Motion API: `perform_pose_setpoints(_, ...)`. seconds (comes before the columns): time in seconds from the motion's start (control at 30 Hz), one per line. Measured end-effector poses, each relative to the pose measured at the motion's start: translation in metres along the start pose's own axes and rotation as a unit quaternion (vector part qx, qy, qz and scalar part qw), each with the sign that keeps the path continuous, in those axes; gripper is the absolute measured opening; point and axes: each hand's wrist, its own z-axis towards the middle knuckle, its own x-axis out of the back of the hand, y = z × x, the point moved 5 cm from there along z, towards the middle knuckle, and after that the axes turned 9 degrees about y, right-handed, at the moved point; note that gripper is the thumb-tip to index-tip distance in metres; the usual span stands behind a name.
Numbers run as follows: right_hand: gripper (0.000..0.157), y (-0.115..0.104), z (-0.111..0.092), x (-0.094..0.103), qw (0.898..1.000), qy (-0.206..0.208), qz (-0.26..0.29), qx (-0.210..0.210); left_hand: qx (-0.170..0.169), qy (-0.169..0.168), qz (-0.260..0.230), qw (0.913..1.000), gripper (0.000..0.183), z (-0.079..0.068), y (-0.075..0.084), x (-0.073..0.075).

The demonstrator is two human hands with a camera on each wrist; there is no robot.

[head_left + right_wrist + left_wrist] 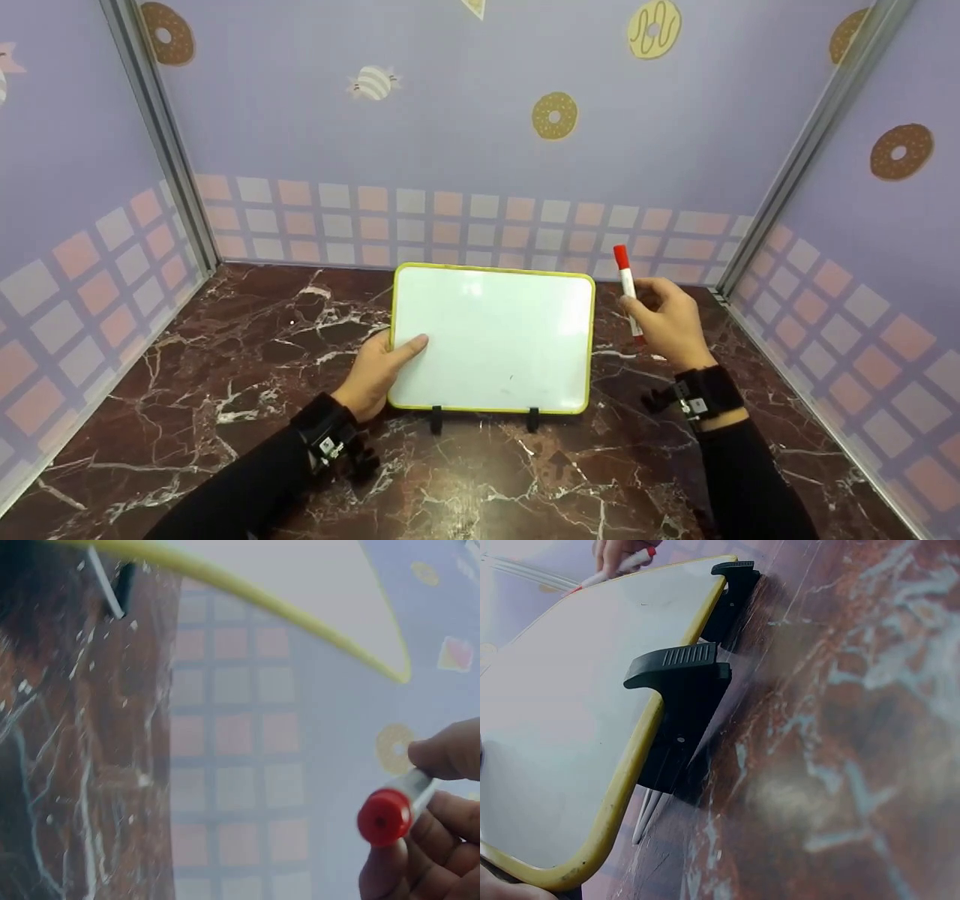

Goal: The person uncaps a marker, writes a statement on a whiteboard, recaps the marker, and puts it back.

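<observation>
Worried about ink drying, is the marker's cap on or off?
On: the marker shows its red cap fitted over the upper end.

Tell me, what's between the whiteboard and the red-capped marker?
In the head view, the gap between whiteboard and marker is bare, with only tabletop and wall behind.

My head camera, farthest back, looks forward and down at the yellow-framed whiteboard (491, 341); my left-wrist camera peers close along its lower edge, my right-wrist camera past its right edge toward the wall (232, 682). All three share it and my red-capped marker (627, 281).
</observation>
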Motion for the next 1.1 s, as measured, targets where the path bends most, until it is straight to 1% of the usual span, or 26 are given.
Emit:
perform_pose_setpoints(0.13,0.028,-0.010,-0.001,0.002,0.998,0.030,0.047,-0.009,-0.001,-0.012,-0.003,0.9999,0.039,-0.001,0.001,0.000)
perform_pose_setpoints(0.23,0.026,-0.018,-0.001,0.002,0.996,0.047,0.078,-0.012,-0.001,-0.013,-0.007,0.9999,0.038,-0.002,0.002,0.000)
perform_pose_setpoints(0.33,0.022,-0.026,-0.003,0.003,0.993,0.056,0.104,-0.007,0.002,-0.008,-0.008,0.9999,0.037,-0.001,0.001,0.000)
perform_pose_setpoints(0.47,0.019,-0.037,-0.006,0.001,0.991,0.059,0.121,0.004,0.004,-0.003,-0.006,1.0000,0.037,0.000,0.001,0.000)
perform_pose_setpoints(0.57,0.019,-0.043,-0.010,-0.004,0.989,0.055,0.134,0.007,0.005,0.002,-0.004,1.0000,0.037,0.000,0.001,0.000)
perform_pose_setpoints(0.77,0.018,-0.056,-0.018,-0.021,0.984,0.025,0.176,0.014,0.003,0.009,0.002,1.0000,0.036,-0.001,0.001,0.000)
perform_pose_setpoints(0.97,0.018,-0.068,-0.029,-0.036,0.986,0.019,0.155,0.060,0.004,0.018,0.010,0.9998,0.034,-0.001,0.003,0.000)
perform_pose_setpoints(1.1,0.016,-0.076,-0.035,-0.044,0.983,0.000,0.161,0.085,-0.007,0.029,0.028,0.9992,0.037,-0.001,0.006,0.002)
